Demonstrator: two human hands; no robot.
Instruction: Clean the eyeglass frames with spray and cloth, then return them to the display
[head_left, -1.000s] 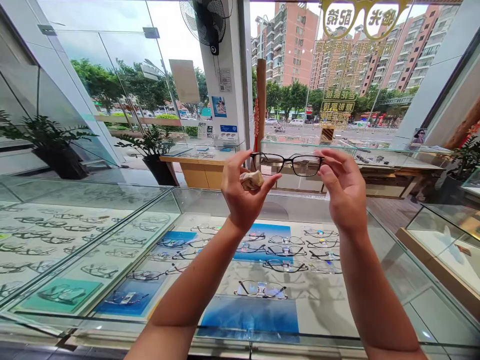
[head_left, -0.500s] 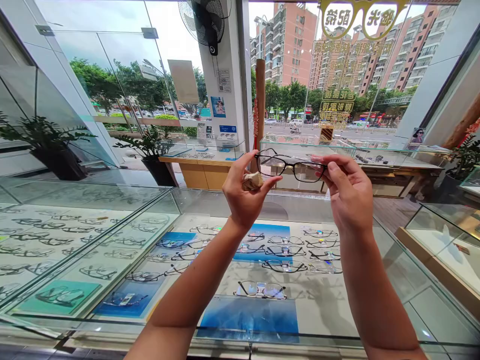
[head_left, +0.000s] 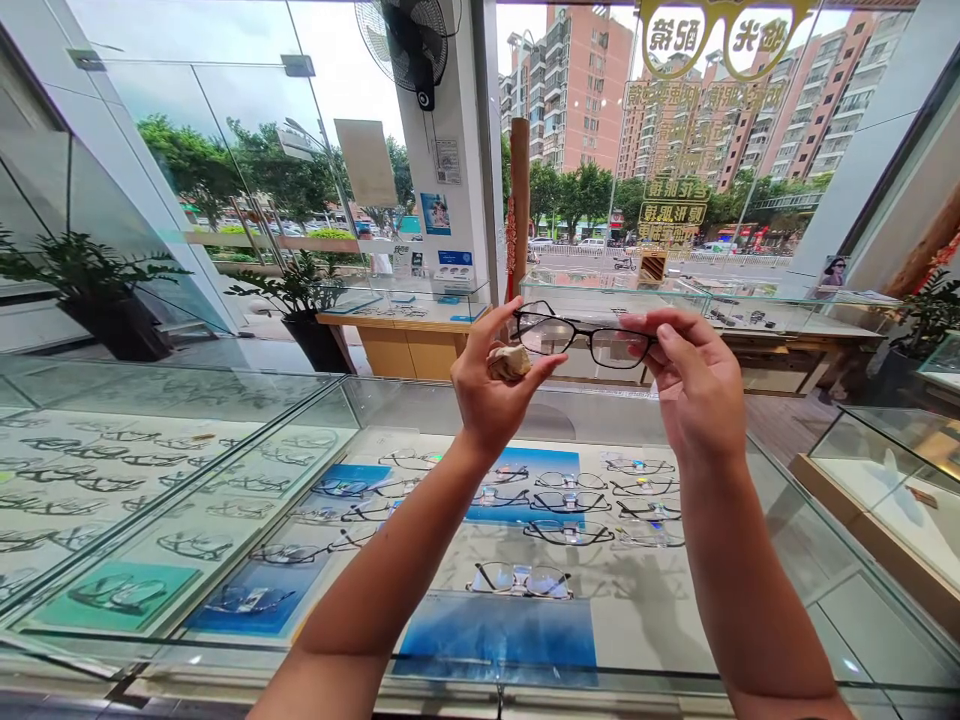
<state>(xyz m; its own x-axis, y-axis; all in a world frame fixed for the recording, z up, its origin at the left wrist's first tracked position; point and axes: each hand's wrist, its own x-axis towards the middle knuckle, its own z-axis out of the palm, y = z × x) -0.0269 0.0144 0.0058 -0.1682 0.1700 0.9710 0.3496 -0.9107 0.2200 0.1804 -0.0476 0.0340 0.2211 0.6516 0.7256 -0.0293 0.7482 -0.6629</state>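
Both my hands hold up a pair of black-framed glasses (head_left: 581, 338) at chest height over a glass display case (head_left: 780, 500). My left hand (head_left: 491, 385) pinches the left end of the frame between finger and thumb and also keeps a crumpled beige cloth (head_left: 508, 363) in its palm. My right hand (head_left: 694, 385) grips the right end of the frame with curled fingers. The glasses tilt a little, left side higher.
Inside the case lie several rows of spectacles (head_left: 566, 500) on white and blue pads. A second glass counter (head_left: 135, 460) runs off to the left. Potted plants (head_left: 90, 285), a wooden counter (head_left: 405, 335), a wall fan (head_left: 412, 40) and shop windows stand behind.
The glasses have tilted from level to left side up and shifted slightly. My right hand dropped a little and closed more tightly on the frame. The left hand keeps the cloth.
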